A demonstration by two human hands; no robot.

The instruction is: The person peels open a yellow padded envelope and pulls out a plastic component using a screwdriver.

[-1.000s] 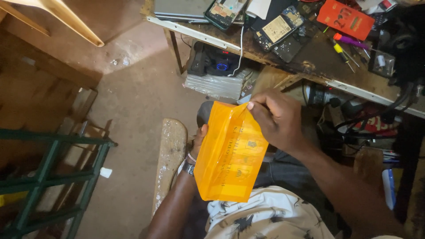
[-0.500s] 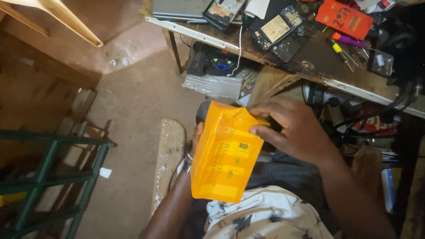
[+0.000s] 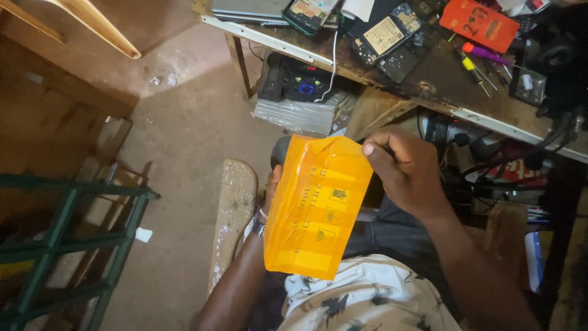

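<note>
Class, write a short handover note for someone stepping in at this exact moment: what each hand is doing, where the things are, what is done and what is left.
Right hand: pinches the top right corner of the orange translucent plastic bag, held up over the lap.
Left hand: behind the bag, mostly hidden; its grip seems to be on the left edge.
Bag: upright, top edge crumpled; whether it is open cannot be told, and nothing shows inside.
Nearby: workbench with a phone circuit board, screwdrivers and an orange phone cover.
Done: bag picked up. Left: bag not yet set down.
</note>
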